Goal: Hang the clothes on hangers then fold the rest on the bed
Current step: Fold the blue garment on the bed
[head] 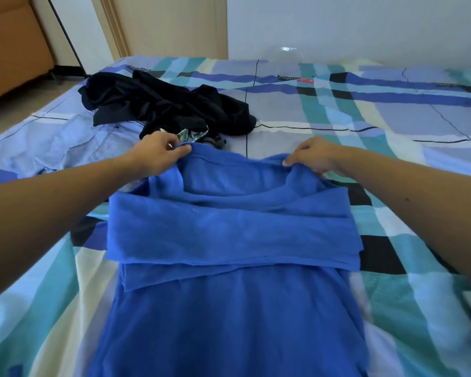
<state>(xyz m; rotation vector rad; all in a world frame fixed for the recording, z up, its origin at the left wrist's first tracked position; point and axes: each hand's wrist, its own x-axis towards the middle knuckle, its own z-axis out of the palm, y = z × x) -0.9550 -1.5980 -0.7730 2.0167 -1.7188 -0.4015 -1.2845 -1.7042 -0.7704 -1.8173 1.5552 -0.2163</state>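
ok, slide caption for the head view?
Left hand and right hand pinch the blue garment laid on the bed.

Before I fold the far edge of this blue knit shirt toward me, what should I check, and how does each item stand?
1. Left hand grip on the blue knit shirt's far edge: ok, pinching.
2. Right hand grip on that edge: ok, pinching.
3. Sleeves folded across the body: ok.
4. Black crumpled clothes pile off the shirt: ok, beyond the hands.
5. Shirt's near end flat: cannot tell, out of frame.
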